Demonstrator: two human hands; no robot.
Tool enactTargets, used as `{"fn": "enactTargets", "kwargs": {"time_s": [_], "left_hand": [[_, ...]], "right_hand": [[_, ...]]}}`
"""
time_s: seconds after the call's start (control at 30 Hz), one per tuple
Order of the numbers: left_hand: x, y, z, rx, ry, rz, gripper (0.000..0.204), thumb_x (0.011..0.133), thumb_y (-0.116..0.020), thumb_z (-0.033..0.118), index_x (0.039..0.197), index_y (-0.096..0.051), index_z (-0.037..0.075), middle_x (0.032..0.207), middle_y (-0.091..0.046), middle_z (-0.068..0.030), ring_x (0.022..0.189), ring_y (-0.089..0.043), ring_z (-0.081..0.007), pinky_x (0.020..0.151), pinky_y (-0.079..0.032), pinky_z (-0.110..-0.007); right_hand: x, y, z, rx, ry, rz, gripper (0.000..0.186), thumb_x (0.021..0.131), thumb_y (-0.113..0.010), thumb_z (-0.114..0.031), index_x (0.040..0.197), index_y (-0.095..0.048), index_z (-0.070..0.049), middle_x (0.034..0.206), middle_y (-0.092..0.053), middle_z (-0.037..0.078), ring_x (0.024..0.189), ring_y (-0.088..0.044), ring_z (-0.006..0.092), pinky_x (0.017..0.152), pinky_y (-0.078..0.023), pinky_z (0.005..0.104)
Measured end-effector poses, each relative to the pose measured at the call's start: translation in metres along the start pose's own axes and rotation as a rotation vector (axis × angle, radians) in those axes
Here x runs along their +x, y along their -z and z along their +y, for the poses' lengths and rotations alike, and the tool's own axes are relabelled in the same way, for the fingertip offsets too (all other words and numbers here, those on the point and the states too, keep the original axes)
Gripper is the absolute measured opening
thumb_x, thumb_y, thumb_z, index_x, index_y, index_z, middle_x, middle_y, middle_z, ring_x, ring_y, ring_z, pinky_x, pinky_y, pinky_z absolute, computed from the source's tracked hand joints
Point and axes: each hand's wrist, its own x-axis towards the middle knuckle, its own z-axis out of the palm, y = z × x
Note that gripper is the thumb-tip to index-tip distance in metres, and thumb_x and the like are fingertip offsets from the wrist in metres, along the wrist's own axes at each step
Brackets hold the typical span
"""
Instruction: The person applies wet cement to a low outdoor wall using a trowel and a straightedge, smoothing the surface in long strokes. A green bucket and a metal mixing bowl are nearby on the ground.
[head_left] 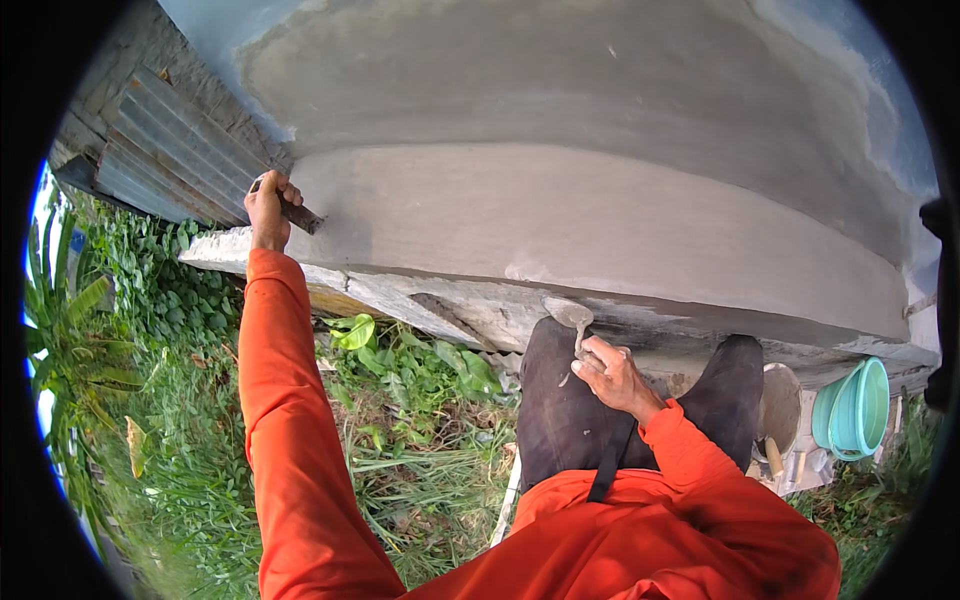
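My left hand [268, 205] grips a dark flat float [300, 215] held on the grey plastered ledge [610, 225], near its left end. My right hand [610, 375] is closed round the handle of a small pointed trowel [568, 312], its mortar-coated blade just below the ledge's front edge, over my dark-trousered thigh. Orange sleeves cover both my forearms.
A corrugated metal sheet [175, 150] leans by the upper left wall. A plastered wall [580, 80] rises behind the ledge. At the right stand a teal bucket [840, 415] and a round container [780, 400]. Grass and leafy plants [170, 420] grow below and left.
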Motion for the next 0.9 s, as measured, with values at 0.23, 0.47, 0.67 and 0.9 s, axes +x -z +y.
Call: {"fn": "enactTargets", "kwargs": {"time_s": [0.23, 0.47, 0.67, 0.9], "left_hand": [[0.000, -0.002, 0.001, 0.016, 0.002, 0.032, 0.018, 0.097, -0.064, 0.010, 0.082, -0.059, 0.003, 0.072, -0.051, -0.0047, 0.059, -0.052, -0.0189, 0.057, -0.047, -0.037], [0.000, 0.001, 0.000, -0.006, -0.028, -0.016, 0.016, 0.096, -0.063, 0.008, 0.082, -0.060, 0.003, 0.071, -0.052, -0.0050, 0.059, -0.053, -0.0190, 0.057, -0.048, -0.037], [-0.004, -0.004, 0.002, -0.005, -0.021, 0.025, 0.014, 0.096, -0.062, 0.007, 0.083, -0.060, 0.003, 0.070, -0.052, -0.0049, 0.059, -0.053, -0.0188, 0.056, -0.048, -0.037], [-0.003, -0.004, 0.002, 0.037, -0.018, 0.015, 0.021, 0.099, -0.063, 0.013, 0.080, -0.058, 0.006, 0.070, -0.050, -0.0041, 0.060, -0.053, -0.0202, 0.059, -0.048, -0.038]], "right_hand": [[0.018, -0.007, -0.006, 0.018, 0.186, 0.035, 0.027, 0.098, -0.071, -0.023, 0.109, -0.062, 0.000, 0.085, -0.064, 0.022, 0.075, -0.066, 0.0424, 0.069, -0.052, 0.0449], [0.007, -0.010, -0.007, 0.014, -0.109, -0.055, 0.032, 0.098, -0.072, -0.025, 0.114, -0.061, 0.001, 0.085, -0.063, 0.019, 0.072, -0.064, 0.0414, 0.069, -0.052, 0.0434], [0.018, -0.017, -0.007, 0.057, 0.151, 0.087, 0.027, 0.099, -0.071, -0.022, 0.110, -0.061, 0.000, 0.067, -0.055, 0.008, 0.056, -0.055, 0.0145, 0.057, -0.046, 0.0346], [0.009, -0.014, -0.016, 0.030, 0.012, 0.014, 0.029, 0.098, -0.070, -0.025, 0.111, -0.063, 0.000, 0.082, -0.068, 0.021, 0.077, -0.071, 0.0410, 0.070, -0.054, 0.0451]]}}
